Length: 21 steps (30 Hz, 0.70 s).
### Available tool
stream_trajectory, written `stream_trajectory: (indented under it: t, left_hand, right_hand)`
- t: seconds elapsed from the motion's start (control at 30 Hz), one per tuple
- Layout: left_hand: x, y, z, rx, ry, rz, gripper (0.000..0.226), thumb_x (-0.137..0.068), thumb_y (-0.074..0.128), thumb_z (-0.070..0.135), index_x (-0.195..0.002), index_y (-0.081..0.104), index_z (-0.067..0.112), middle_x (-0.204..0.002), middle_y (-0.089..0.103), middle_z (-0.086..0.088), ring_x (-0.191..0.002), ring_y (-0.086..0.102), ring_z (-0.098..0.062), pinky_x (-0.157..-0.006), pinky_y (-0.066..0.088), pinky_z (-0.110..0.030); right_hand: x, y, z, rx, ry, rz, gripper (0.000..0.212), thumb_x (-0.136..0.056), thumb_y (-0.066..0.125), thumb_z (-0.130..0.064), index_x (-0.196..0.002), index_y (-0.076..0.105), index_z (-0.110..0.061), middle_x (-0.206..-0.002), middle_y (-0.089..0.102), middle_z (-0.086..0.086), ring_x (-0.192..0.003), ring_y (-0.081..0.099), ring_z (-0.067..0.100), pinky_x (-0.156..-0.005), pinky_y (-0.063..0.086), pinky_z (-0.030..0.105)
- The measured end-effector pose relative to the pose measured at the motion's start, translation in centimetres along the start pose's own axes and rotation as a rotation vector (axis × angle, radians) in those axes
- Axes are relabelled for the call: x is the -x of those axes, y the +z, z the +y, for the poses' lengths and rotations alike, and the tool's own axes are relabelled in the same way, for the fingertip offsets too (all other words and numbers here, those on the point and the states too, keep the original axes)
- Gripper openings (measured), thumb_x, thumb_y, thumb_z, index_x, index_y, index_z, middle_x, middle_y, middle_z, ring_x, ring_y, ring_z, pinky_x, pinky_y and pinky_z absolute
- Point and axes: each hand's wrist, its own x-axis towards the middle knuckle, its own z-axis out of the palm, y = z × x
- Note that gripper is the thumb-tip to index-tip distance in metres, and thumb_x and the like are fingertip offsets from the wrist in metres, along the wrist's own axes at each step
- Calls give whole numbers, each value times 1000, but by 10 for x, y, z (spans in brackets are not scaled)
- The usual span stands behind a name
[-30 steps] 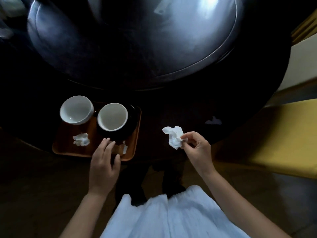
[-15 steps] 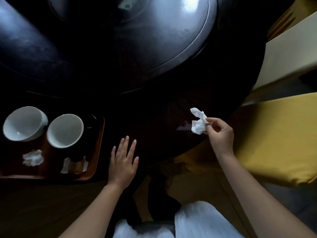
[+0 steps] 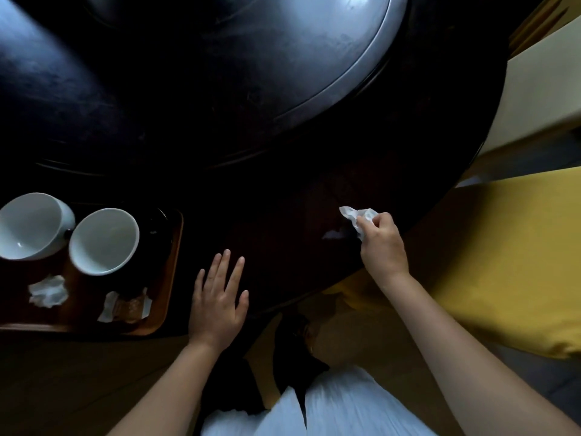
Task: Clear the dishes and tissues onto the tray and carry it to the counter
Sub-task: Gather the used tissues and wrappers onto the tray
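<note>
A brown tray sits at the near left of the dark round table. On it stand two white bowls, with a crumpled tissue and a clear wrapper in front of them. My left hand lies flat and open on the table just right of the tray. My right hand pinches a crumpled white tissue low over the table near its right edge. A pale spot, a small scrap or the tissue's reflection, lies on the table just left of that hand.
A large lazy Susan with a metal rim fills the table's centre. A yellow chair seat stands close on the right, and a pale chair back is beyond it. My white skirt is at the bottom.
The view has swung right, so the tray now lies at the far left. My right hand carried the tissue toward the table's right edge and lowered it. My left hand left the tray and rests flat.
</note>
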Motion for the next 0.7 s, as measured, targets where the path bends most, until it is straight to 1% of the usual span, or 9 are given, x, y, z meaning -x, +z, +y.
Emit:
stream_trajectory:
  t: [0.1,0.27,0.37,0.47,0.57,0.63,0.7]
  left_hand:
    - [0,0,1,13,2,5,57,-89,27,41,-142,26,19,-152,22,-10,-141,13,-21,-113,15,-44]
    - [-1,2,-1,-1,-3,9,57,-89,27,41,-143,22,21,-153,21,-9,-142,11,-20,-113,14,-43]
    - [-1,3,-1,-5,1,10,57,-89,27,41,-143,21,22,-153,20,-8,-142,11,-20,-113,15,-43]
    - [-1,3,0,7,4,16,57,-89,28,40,-143,23,21,-152,22,-9,-141,12,-21,-113,17,-45]
    - [-1,1,1,14,3,24,57,-89,28,40,-142,25,20,-152,24,-11,-141,14,-22,-112,19,-46]
    - [-1,1,2,16,6,25,57,-89,29,40,-142,26,19,-152,24,-11,-141,15,-22,-112,19,-46]
    - [-1,0,2,21,7,27,57,-88,29,39,-142,27,19,-151,24,-11,-141,15,-22,-112,19,-46]
  right_hand:
    - [-2,1,-1,35,-22,-26,41,-87,52,6,-127,52,-4,-114,53,20,-96,56,31,-77,53,34]
    - [-8,3,-5,-42,34,52,26,-89,54,0,-113,63,-1,-104,62,19,-88,61,30,-74,52,31]
    - [-7,10,-21,-61,-21,59,23,-87,56,1,-107,66,-2,-102,64,17,-87,62,28,-75,53,31]
    - [-4,10,-25,-88,-71,54,21,-84,60,2,-101,69,-3,-101,66,17,-92,63,30,-78,55,36]
    - [-1,5,-20,-93,-166,-21,21,-83,60,5,-100,69,-4,-103,67,16,-95,63,28,-82,57,36]
    - [2,3,-20,-99,-249,-93,20,-83,59,6,-98,69,-3,-102,66,16,-94,63,28,-81,57,36]
    - [6,3,-18,-138,-282,-177,21,-84,57,7,-96,69,-4,-101,64,13,-91,62,26,-77,57,32]
